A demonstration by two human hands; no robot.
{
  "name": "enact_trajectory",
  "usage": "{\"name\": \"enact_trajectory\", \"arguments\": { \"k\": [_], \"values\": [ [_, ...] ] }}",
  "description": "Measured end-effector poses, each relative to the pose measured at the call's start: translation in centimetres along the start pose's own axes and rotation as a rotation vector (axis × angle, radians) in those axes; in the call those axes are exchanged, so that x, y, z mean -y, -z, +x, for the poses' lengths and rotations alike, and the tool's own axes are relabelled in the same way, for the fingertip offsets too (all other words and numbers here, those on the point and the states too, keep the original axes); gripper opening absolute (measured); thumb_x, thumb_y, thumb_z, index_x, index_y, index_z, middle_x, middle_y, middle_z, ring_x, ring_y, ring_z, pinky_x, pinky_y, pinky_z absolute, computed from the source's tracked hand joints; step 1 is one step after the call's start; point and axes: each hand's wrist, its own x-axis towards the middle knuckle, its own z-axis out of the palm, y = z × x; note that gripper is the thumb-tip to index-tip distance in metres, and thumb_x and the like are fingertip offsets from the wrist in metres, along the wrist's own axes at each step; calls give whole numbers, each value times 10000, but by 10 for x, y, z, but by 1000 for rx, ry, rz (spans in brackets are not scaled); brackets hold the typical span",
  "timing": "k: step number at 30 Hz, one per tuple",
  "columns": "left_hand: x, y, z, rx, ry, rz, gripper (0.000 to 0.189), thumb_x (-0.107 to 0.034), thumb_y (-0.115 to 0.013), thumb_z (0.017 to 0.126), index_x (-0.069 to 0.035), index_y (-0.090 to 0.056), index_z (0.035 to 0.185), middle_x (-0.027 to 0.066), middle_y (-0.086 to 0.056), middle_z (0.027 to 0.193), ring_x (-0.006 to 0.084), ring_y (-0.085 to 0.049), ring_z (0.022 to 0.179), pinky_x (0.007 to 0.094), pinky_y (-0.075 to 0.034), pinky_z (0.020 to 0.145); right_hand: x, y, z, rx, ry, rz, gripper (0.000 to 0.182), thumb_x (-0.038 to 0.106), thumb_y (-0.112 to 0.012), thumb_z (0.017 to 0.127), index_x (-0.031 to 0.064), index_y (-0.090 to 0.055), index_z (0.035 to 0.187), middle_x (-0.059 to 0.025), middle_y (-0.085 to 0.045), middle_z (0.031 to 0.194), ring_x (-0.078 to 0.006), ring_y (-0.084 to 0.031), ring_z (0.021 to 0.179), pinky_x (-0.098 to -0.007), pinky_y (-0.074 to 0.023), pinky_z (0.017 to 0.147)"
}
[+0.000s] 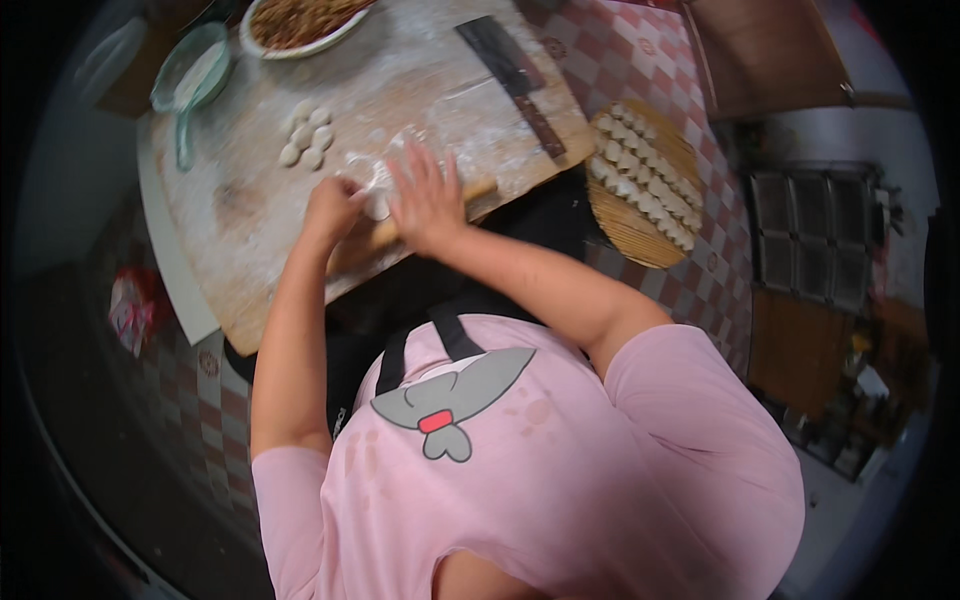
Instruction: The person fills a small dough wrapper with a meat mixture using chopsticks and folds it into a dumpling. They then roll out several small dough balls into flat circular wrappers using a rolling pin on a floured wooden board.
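My left hand [330, 210] pinches the edge of a small flat dough wrapper [379, 204] on the floured wooden board [247, 172]. Fingers spread, my right hand [431, 201] lies flat over a wooden rolling pin [386, 234]. One end of the pin shows beyond that palm, and its middle is hidden under the hand. The wrapper lies between my two hands, against the pin. White flour is scattered just past my fingertips. Farther up the board sits a cluster of several small dough pieces [306, 135].
A cleaver [510, 71] lies along the board's right side. At the top are a bowl of filling [307, 22] and a green handled scoop [191, 75] with flour. Right of the board, a round woven tray [637, 232] carries rows of dumplings [649, 172]. A red bag [135, 307] is at left.
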Motion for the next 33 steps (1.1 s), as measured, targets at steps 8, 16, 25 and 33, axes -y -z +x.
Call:
{"name": "enact_trajectory", "arguments": {
  "k": [8,16,25,33],
  "values": [
    [-18,-5,1,51,-27,-66,161,-154,-683,826,4,-711,839,137,-681,693,182,-615,598,356,-462,576,-8,5,71,-99,-46,134,650,402,-526,902,118,-361,1464,-182,-239,1544,-310,-182,1443,-529,-97,1163],
    [-1,-4,-17,-90,-191,-33,251,-136,-694,761,23,-680,955,152,-698,812,212,-628,696,346,-491,648,6,1,13,20,-24,-15,632,350,-573,880,129,-402,1447,-164,-279,1533,-310,-239,1424,-576,-163,1133],
    [12,-15,-4,-109,-4,-168,184,-183,-688,841,-2,-689,812,144,-675,709,195,-608,595,350,-475,592,11,2,1,-60,30,19,579,319,-566,895,92,-409,1404,-185,-293,1505,-340,-269,1389,-576,-164,1129],
    [-29,6,-12,-70,-9,-30,197,-197,-702,826,-6,-696,875,151,-682,743,236,-617,603,376,-476,603,2,-4,78,-217,60,80,646,314,-564,893,101,-338,1460,-180,-273,1522,-350,-252,1402,-583,-116,1140]
  ]
}}
